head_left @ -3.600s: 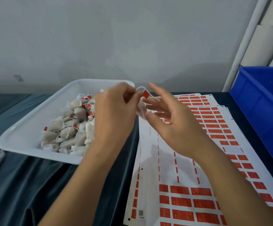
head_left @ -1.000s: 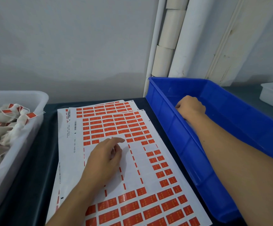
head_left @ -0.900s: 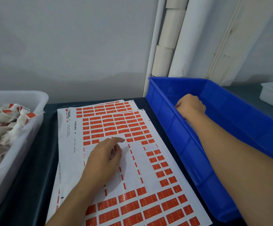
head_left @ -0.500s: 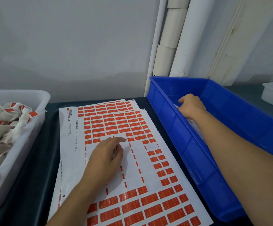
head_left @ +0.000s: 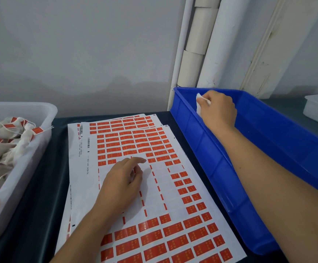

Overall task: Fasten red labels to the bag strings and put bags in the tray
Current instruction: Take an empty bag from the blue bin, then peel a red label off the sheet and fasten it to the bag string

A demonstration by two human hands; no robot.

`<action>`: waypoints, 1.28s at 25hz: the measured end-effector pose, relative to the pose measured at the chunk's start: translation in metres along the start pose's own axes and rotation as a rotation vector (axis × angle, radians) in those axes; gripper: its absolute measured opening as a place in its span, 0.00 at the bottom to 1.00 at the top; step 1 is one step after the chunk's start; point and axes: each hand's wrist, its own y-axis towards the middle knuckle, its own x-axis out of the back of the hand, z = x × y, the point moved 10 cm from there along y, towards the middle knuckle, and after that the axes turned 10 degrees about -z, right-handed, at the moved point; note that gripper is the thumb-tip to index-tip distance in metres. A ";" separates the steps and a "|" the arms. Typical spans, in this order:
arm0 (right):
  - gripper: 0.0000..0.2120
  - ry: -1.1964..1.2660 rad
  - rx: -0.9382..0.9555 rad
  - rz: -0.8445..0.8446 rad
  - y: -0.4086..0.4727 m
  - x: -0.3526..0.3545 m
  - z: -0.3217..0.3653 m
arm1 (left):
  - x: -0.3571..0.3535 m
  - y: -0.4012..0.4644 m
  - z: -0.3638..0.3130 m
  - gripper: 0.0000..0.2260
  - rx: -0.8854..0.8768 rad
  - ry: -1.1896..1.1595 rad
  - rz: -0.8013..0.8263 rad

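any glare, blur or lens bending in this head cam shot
Head view: soft even light, no hard glare; the left hand casts a faint shadow on the label sheet. Wide-angle bending bows the blue bin rim. The white bag in the right hand looks slightly blurred.

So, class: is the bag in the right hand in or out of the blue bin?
Partly out: the right hand holds the white bag at the blue bin rim.
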 end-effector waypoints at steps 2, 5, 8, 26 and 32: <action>0.11 0.125 0.104 -0.093 -0.004 0.015 0.031 | 0.003 0.000 0.000 0.13 0.034 -0.053 -0.012; 0.11 0.301 0.172 0.050 -0.021 0.004 0.071 | 0.011 0.001 0.002 0.14 0.137 -0.200 -0.065; 0.08 0.460 0.069 0.426 -0.061 -0.035 0.099 | 0.023 0.000 0.003 0.18 0.204 -0.332 -0.129; 0.03 0.817 -0.169 0.320 -0.204 -0.079 0.111 | 0.047 -0.001 0.040 0.03 0.355 -0.420 -0.407; 0.16 0.904 0.053 0.464 -0.216 -0.071 0.145 | 0.036 0.002 0.017 0.09 0.200 -0.347 -0.276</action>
